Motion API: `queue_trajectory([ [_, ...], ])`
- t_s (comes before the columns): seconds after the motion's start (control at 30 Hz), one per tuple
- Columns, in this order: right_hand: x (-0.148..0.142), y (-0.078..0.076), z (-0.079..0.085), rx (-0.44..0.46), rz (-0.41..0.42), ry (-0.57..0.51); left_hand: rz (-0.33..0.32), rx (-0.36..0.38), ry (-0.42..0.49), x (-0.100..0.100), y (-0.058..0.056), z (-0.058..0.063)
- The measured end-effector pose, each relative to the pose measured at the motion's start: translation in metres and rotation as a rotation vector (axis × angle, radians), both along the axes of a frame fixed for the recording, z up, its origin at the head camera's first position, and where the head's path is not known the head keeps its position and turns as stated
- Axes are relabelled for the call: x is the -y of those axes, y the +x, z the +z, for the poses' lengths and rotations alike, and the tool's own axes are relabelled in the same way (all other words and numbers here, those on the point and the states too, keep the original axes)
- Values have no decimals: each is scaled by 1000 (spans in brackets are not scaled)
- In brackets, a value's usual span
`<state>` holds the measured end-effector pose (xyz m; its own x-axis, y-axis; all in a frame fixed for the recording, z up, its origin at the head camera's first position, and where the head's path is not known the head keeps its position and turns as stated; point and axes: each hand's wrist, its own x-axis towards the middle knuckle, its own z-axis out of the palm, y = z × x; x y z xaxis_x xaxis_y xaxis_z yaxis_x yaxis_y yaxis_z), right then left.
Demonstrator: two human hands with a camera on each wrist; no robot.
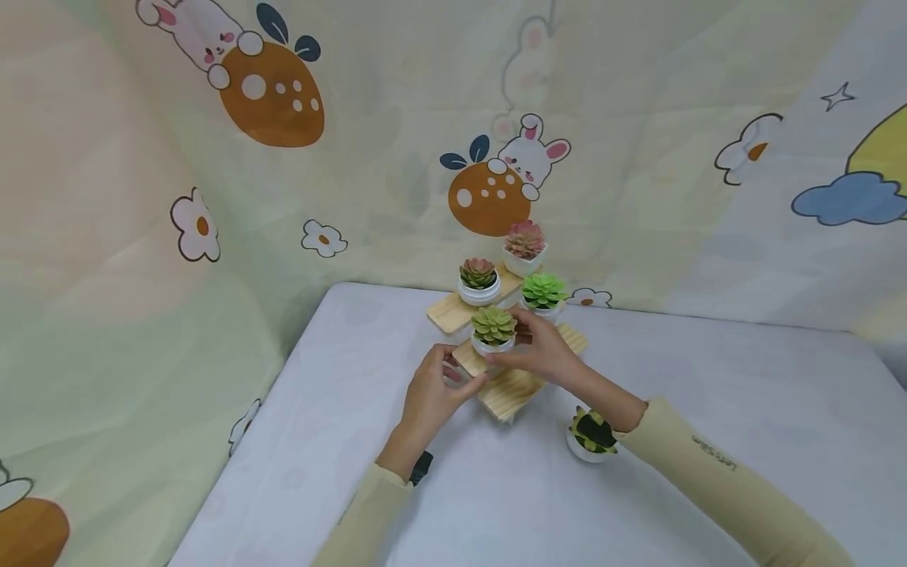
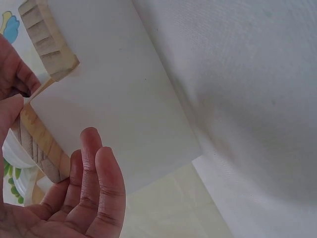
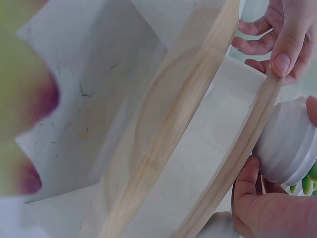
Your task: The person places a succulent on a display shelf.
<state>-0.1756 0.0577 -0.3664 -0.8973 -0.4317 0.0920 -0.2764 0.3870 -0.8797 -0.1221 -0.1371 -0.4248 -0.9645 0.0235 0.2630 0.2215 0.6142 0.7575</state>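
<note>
A small potted succulent [image 1: 494,324], pale green in a white pot, stands on the end of a wooden step [image 1: 468,361] of a tiered stand. My right hand [image 1: 542,346] grips its pot from the right; in the right wrist view the fingers curl about the white pot [image 3: 287,141]. My left hand [image 1: 438,390] pinches the near left end of the same step between thumb and fingers. The left wrist view shows that step's wooden edge [image 2: 44,141] against the palm side, other fingers extended. A lower wooden step [image 1: 513,394] lies just beneath.
Behind stand a dark reddish succulent [image 1: 479,277], a pink succulent [image 1: 525,242] and a bright green succulent [image 1: 543,293] on the stand. Another potted succulent [image 1: 591,437] sits on the white table [image 1: 708,417] under my right wrist. A printed cloth [image 1: 383,173] hangs behind.
</note>
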Motion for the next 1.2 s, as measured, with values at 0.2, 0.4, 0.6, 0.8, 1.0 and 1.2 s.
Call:
queue_trajectory([
  [0.2,-4,1,-2,-29,30,18,4,23,10,-1,1,3],
  [0.4,-7,5,1,-15,11,52,-1,24,7,-1,0,0],
  [0.6,-10,9,4,59,3,21,-5,-1,-1,0,0,0],
  [0.8,-23,18,8,90,-12,-11,0,2,0,-2,0,1],
  [1.0,-40,27,11,75,-21,-28,7,-1,2,-3,0,2],
  [1.2,-57,33,8,39,-4,-42,10,-5,3,-2,1,4],
])
